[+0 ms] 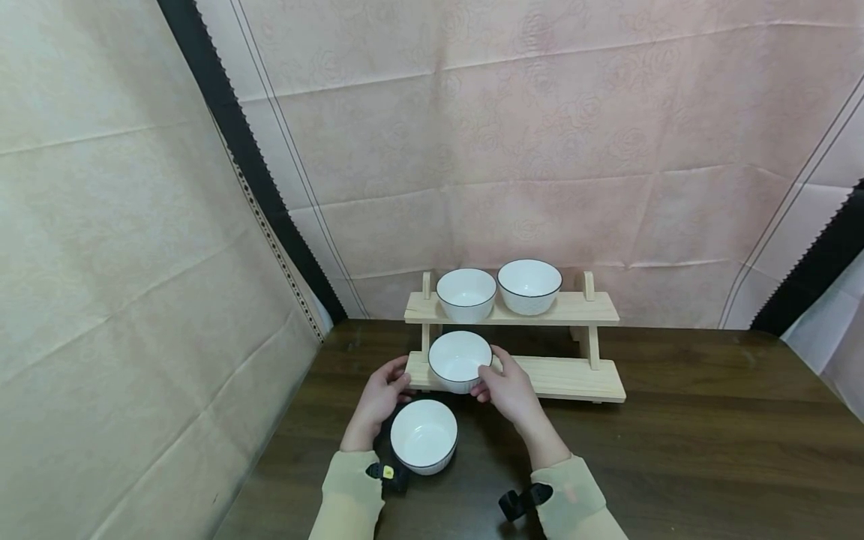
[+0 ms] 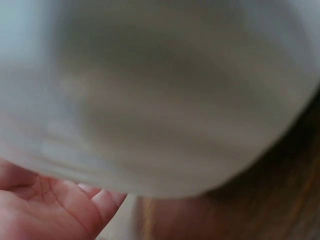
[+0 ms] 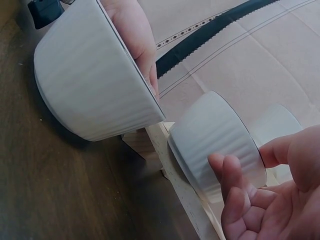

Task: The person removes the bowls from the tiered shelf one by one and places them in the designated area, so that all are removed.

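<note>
A white bowl with a dark rim (image 1: 460,355) sits at the left of the lower tier of a two-tier wooden shelf (image 1: 574,377). My right hand (image 1: 506,388) holds this bowl by its right side, the thumb at the rim and fingers against the ribbed outer wall, as the right wrist view shows. At the shelf's lower left end is my left hand (image 1: 381,397), its fingers loosely bent beside the board. Another white bowl (image 1: 424,436) stands on the table between my forearms. It fills most of the left wrist view and hides part of the left hand.
Two more white bowls, one on the left (image 1: 466,295) and one nearer the middle (image 1: 529,286), stand side by side on the upper tier. The dark wooden table (image 1: 688,427) runs back to a pale cloth wall (image 1: 553,150). Another cloth (image 1: 135,300) hangs at the left.
</note>
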The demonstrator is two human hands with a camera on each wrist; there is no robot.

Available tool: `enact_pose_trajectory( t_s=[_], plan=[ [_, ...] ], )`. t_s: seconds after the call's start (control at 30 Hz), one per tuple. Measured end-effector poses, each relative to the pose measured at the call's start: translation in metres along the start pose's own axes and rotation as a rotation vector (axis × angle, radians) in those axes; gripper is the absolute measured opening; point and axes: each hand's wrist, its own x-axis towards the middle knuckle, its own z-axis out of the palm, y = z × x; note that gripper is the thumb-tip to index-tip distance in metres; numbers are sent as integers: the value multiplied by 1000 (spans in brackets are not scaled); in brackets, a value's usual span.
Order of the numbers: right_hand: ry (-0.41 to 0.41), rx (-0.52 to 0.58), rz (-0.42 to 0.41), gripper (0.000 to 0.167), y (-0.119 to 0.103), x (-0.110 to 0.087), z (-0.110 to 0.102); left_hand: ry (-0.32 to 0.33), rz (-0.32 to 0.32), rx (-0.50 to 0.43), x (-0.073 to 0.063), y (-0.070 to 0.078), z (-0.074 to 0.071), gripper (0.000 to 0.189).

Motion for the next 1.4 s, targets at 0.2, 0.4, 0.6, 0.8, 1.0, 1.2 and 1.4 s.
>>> enact_pose_trajectory(
  t_s=[0.2,0.4,0.6,0.8,1.0,1.2,1.4],
  plan=[
    [7,-3,3,60,-2,0,0,-6,9,-2,1,2,-1,42],
    [11,8,4,60,-2,0,-1,-4,-3,-5,1,4,-1,42],
    [13,14,-3,59,-2,0,-4,-6,-8,-6,2,4,-1,42],
    [17,16,-12,59,-4,-1,-6,-8,2,0,2,5,-1,42],
    [26,12,-29,57,-7,-2,-9,-7,2,1,2,7,-1,42],
    [15,8,-36,55,-6,-2,-9,-7,-1,-8,2,4,-2,42],
    [-13,55,-8,55,-6,-9,-13,-9,-4,-9,-2,2,-2,43]
  ],
)
